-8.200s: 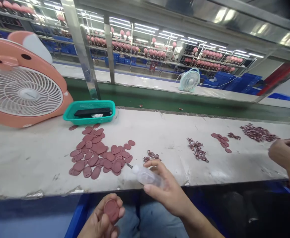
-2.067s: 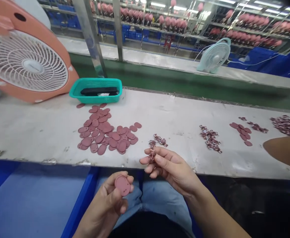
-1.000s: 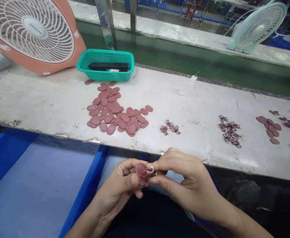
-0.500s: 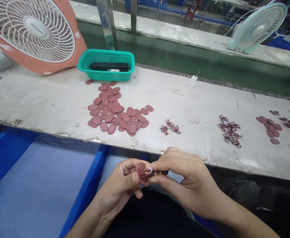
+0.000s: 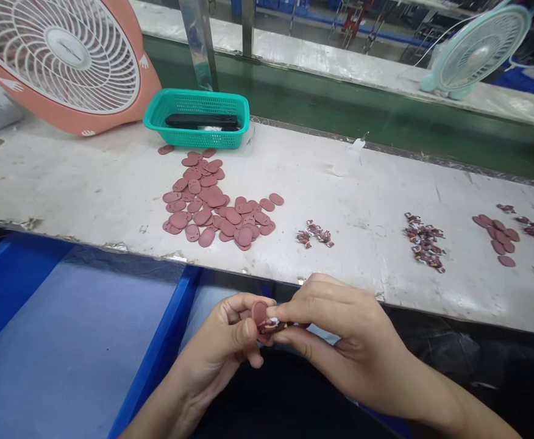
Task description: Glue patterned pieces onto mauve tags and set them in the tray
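Below the table's front edge, my left hand (image 5: 230, 341) pinches a dark red oval piece (image 5: 259, 312) between thumb and fingers. My right hand (image 5: 335, 329) meets it from the right, fingertips closed on a small dark red and white part (image 5: 274, 323) pressed against the oval. On the white worktable (image 5: 340, 183) lies a heap of the same oval pieces (image 5: 212, 204), and right of it a small cluster of the little parts (image 5: 315, 235).
A teal basket (image 5: 197, 119) holding a black object stands behind the ovals, beside an orange fan (image 5: 61, 58). More small parts (image 5: 422, 239) and ovals (image 5: 495, 235) lie to the right. A pale green fan (image 5: 477, 46) stands beyond the green belt. A blue bin (image 5: 66, 341) sits lower left.
My right hand set down the clear bottle, picked a small part from the table and brought it to the oval in my left hand. Over the last second the hands barely shifted.
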`<action>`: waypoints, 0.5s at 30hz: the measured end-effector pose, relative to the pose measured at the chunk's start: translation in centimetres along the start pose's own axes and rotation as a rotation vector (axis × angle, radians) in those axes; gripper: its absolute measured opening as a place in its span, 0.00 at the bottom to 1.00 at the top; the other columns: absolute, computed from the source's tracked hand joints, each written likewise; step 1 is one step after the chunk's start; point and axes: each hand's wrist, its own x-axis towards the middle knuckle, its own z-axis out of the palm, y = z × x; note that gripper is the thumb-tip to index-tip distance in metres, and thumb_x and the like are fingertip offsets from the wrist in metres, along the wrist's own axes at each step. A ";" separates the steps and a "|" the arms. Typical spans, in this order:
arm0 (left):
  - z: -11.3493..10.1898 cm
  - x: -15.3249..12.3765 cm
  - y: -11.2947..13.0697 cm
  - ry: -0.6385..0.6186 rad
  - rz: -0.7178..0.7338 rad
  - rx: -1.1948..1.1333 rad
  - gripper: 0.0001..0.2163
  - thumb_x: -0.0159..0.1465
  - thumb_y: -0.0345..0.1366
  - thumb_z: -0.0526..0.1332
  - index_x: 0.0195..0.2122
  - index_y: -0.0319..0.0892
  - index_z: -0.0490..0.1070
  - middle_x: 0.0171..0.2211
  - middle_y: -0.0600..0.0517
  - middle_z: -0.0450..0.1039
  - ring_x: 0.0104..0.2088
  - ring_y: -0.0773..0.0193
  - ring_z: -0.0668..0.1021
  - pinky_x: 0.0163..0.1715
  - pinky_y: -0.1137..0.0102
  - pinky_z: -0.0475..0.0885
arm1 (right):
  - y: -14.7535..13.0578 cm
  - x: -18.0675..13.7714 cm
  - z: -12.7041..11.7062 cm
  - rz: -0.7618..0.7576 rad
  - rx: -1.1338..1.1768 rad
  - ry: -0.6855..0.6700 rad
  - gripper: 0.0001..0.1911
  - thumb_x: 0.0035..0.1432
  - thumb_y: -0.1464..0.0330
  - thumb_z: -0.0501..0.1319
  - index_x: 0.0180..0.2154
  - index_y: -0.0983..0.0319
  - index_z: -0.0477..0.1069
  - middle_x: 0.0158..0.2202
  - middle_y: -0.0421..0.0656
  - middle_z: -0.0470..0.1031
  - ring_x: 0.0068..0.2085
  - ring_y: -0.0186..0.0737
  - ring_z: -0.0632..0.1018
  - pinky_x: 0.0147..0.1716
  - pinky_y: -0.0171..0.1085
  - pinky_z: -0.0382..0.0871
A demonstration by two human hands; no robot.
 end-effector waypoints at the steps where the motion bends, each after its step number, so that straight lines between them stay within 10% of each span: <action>1: 0.0 0.0 0.0 0.001 0.000 -0.001 0.18 0.44 0.46 0.78 0.33 0.43 0.83 0.22 0.54 0.75 0.19 0.75 0.70 0.16 0.83 0.70 | -0.1 0.0 0.0 -0.001 -0.002 -0.002 0.10 0.62 0.76 0.64 0.46 0.63 0.75 0.34 0.42 0.79 0.34 0.34 0.76 0.36 0.34 0.69; 15: 0.0 -0.1 0.1 0.065 -0.015 0.008 0.19 0.40 0.46 0.80 0.30 0.44 0.83 0.21 0.55 0.75 0.18 0.76 0.69 0.16 0.83 0.69 | -0.2 -0.1 0.0 -0.025 -0.032 -0.053 0.10 0.62 0.77 0.63 0.46 0.63 0.73 0.35 0.41 0.78 0.34 0.32 0.74 0.36 0.33 0.69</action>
